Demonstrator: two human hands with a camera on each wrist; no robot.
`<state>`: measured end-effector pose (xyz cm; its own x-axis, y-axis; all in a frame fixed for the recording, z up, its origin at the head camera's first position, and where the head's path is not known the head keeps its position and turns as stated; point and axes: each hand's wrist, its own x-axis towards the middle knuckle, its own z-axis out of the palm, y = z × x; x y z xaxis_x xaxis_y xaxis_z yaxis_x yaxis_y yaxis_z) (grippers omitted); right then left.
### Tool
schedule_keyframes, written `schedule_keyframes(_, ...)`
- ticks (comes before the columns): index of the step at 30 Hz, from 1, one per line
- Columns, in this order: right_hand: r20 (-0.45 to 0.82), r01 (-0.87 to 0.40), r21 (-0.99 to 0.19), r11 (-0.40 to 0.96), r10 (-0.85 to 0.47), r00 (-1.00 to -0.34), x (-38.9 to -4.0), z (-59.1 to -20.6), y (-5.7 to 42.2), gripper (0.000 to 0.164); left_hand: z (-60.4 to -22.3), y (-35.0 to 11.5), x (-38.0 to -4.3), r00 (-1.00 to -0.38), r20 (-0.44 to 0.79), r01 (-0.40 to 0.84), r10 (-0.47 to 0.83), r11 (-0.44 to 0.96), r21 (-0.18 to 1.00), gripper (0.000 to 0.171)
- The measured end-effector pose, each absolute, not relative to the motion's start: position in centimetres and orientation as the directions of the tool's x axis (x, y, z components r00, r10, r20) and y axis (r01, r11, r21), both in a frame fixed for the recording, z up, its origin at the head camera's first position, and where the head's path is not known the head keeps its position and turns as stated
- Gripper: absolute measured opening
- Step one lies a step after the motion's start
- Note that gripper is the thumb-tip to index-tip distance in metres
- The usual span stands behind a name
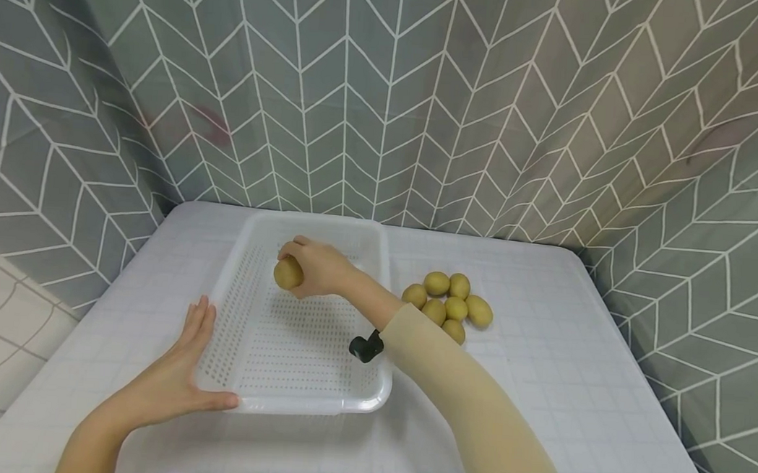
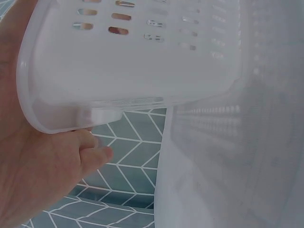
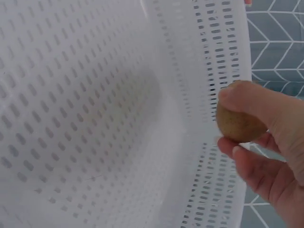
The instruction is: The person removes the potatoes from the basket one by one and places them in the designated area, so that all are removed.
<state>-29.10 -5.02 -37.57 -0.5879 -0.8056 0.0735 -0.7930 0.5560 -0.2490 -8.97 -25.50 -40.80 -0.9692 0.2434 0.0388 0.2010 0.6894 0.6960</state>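
Observation:
A white perforated plastic basket (image 1: 299, 365) stands on the table. Over its inside, my right hand (image 1: 317, 267) grips a round potato (image 1: 288, 274) between thumb and fingers. The right wrist view shows the potato (image 3: 240, 124) pinched near the basket's slotted wall (image 3: 209, 118). At the basket's front left corner, my left hand (image 1: 175, 376) rests against the rim, fingers straight along the left side and thumb along the front edge. In the left wrist view, the left hand (image 2: 42, 166) lies against the basket's outer edge (image 2: 28, 90), with part of its fingers hidden.
Several potatoes (image 1: 456, 308) lie in a cluster on the white-covered table (image 1: 552, 392), right of the basket. A patterned grey curtain (image 1: 387, 99) surrounds the back and sides. Black wrist camera mounts (image 1: 366, 347) show at the right wrist.

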Motion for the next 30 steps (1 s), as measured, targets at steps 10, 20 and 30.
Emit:
schedule_keyframes(10, 0.348, -0.849, -0.413, 0.329, -0.804, -0.481, -27.8, -34.6, -4.4, 0.058, -40.9, -25.5, -9.0, -0.971, 0.039, 0.196, 0.238, 0.686, 0.701, 0.136)
schedule_keyframes(20, 0.475, -0.880, -0.437, 0.184, -0.784, -0.400, -27.1, -32.2, -3.6, 0.058, -40.8, -25.4, -9.0, -0.972, 0.027, 0.183, 0.232, 0.687, 0.703, 0.136)
schedule_keyframes(30, 0.514, -0.879, -0.447, 0.168, -0.755, -0.406, -27.5, -31.1, -1.1, 0.057, -40.7, -25.3, -9.0, -0.972, 0.027, 0.182, 0.235, 0.670, 0.720, 0.137)
